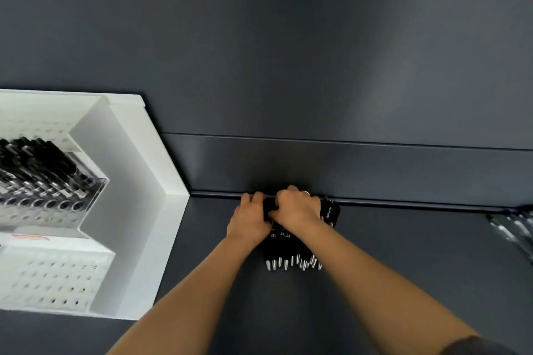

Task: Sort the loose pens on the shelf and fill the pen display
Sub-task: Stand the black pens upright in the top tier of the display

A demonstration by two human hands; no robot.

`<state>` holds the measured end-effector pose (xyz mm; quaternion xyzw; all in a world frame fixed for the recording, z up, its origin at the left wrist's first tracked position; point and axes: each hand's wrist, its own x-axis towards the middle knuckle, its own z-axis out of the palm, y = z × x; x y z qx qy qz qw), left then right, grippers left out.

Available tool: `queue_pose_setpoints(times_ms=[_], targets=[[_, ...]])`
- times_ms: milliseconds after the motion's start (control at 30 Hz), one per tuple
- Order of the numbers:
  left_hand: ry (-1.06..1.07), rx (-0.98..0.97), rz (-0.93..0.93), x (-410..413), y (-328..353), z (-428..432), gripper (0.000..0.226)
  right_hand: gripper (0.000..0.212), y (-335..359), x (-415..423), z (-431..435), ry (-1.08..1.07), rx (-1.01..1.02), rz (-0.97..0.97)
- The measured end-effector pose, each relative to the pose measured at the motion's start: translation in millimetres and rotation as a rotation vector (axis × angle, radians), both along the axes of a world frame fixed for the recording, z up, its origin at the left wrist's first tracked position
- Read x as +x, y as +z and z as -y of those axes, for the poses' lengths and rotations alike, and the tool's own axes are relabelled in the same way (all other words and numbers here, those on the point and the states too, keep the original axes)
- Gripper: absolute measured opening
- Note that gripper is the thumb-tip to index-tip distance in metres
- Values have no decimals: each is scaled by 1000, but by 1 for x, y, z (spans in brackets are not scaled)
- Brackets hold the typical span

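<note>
1. At the back edge of the shelf [375, 268], a bundle of black pens [288, 251] is held by both hands, with the silver tips turned toward the person.
2. Both arms are stretched forward. The left hand [249, 220] is curled round the bundle's left side, and the right hand [297, 209] is closed over its top.
3. The far ends of the pens are hidden under the hands.
4. At the left edge the white pen display [129, 181] is cut off, and its contents are blurred.
5. At the right edge some loose pens [516, 225] are only partly seen.
</note>
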<state>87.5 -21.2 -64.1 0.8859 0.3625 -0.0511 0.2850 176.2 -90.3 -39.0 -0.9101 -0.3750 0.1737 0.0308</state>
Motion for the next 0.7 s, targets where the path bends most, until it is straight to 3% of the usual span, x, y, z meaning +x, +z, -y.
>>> queue_pose_setpoints(times_ms=[200,300,433,567,700], targets=[[12,74,-37,-6,5,-8,49,40,-1,-10,-15,-23,-53,61],[39,-8,12,-12,9,-18,48,43,2,-16,-19,-64,-17,-22],[96,-193,195,-19,19,-27,53,16,13,-15,-17,-114,174,-291],[133,-370,412,-19,41,-23,53,19,27,-10,-9,-62,402,-440],[176,-382,561,-22,71,-23,40,18,50,-10,-5,-2,604,-558]])
